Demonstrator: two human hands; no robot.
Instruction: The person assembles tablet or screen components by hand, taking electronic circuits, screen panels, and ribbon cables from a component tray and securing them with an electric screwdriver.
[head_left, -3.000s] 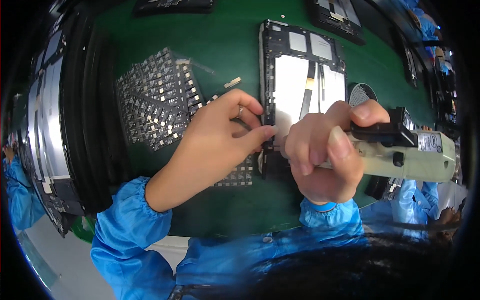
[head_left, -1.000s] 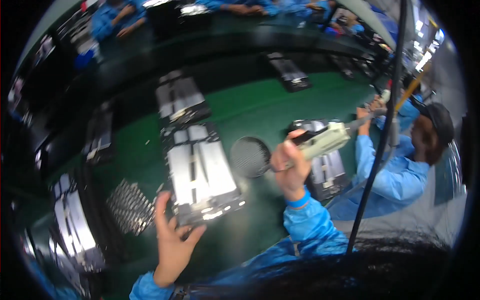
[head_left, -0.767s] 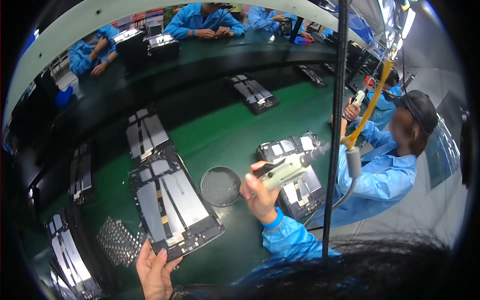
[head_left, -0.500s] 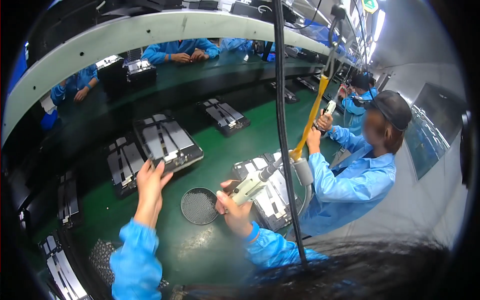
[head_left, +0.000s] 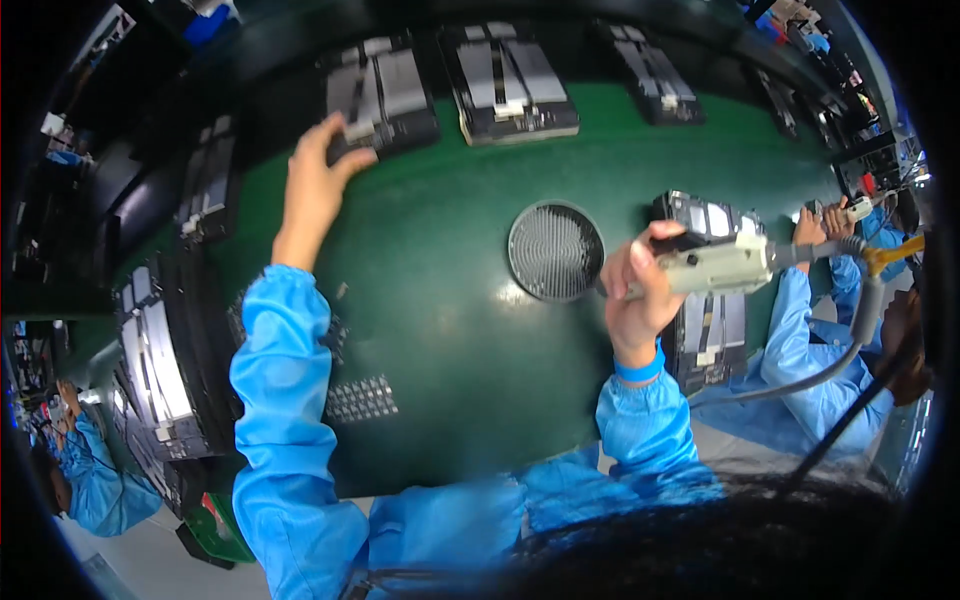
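My left hand (head_left: 318, 190) reaches to the near left corner of a flat electronic device with grey panels (head_left: 385, 95); thumb and fingers are spread, and whether they touch it I cannot tell. My right hand (head_left: 640, 300) is wrapped round a pale electric screwdriver (head_left: 715, 268), its cable running off to the right. The driver's tip is hidden by the hand. Just left of that hand sits a round dark dish (head_left: 556, 250) of small metal parts, likely screws. Beneath and beyond the driver lies another such device (head_left: 712, 335), partly covered.
More devices (head_left: 510, 85) line the far side of the green bench (head_left: 450, 330). Others (head_left: 160, 350) are at the left. A sheet with small parts in rows (head_left: 362, 398) lies near my left forearm. Co-workers in blue sit right (head_left: 825, 330) and left (head_left: 100, 480).
The view has swung downward and left. My left hand has gone from one device's corner to the neighbouring device on its left. My right hand keeps hold of the electric screwdriver.
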